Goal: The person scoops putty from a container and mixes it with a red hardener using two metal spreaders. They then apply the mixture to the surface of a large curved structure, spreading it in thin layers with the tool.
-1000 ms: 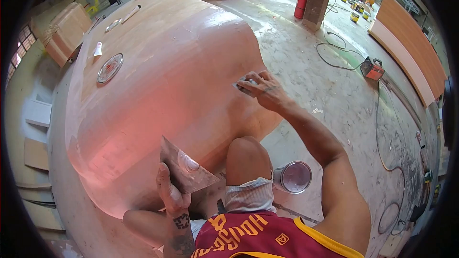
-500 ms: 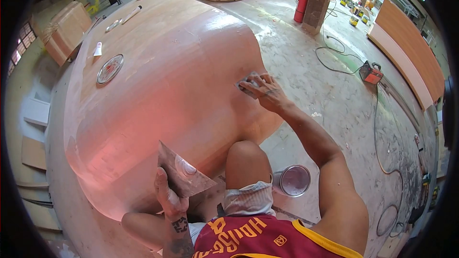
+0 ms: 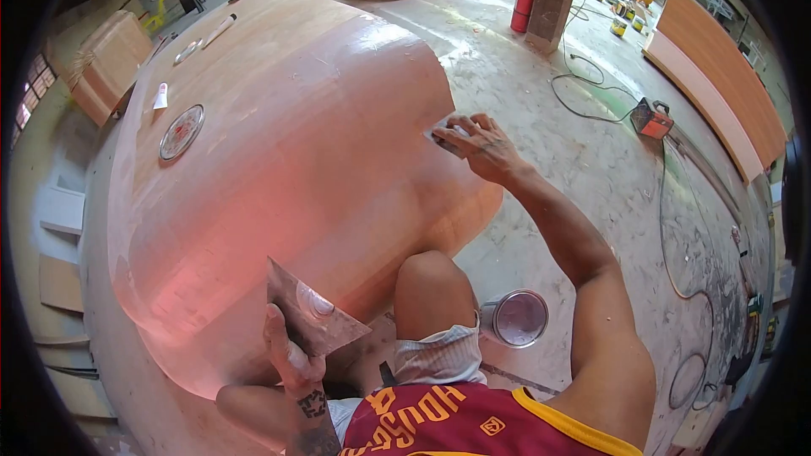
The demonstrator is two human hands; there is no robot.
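My right hand (image 3: 492, 152) grips a flat putty spreader (image 3: 443, 133), which overlaps the right edge of a large curved wooden piece (image 3: 287, 186) coated in pinkish filler. My left hand (image 3: 291, 353) is closed on a thin, roughly triangular metal plate (image 3: 325, 331). A smooth dollop of pink putty (image 3: 316, 302) sits on that plate, low over the near side of the curved piece. By my knee stands an open can (image 3: 492, 328) of pinkish paste. A round lid smeared with red (image 3: 182, 133) lies on top of the wooden piece.
A small white and pink tube (image 3: 160, 96) and a pale tube (image 3: 221, 31) rest on the piece's far part. To the right, a red machine (image 3: 652, 118) with trailing cables sits on the floor. Behind are a post (image 3: 553, 0) and a red cylinder (image 3: 523, 7).
My right hand has shifted right with the spreader, out to the wooden piece's edge. My left hand still holds the plate with putty. The whole view has swung slightly.
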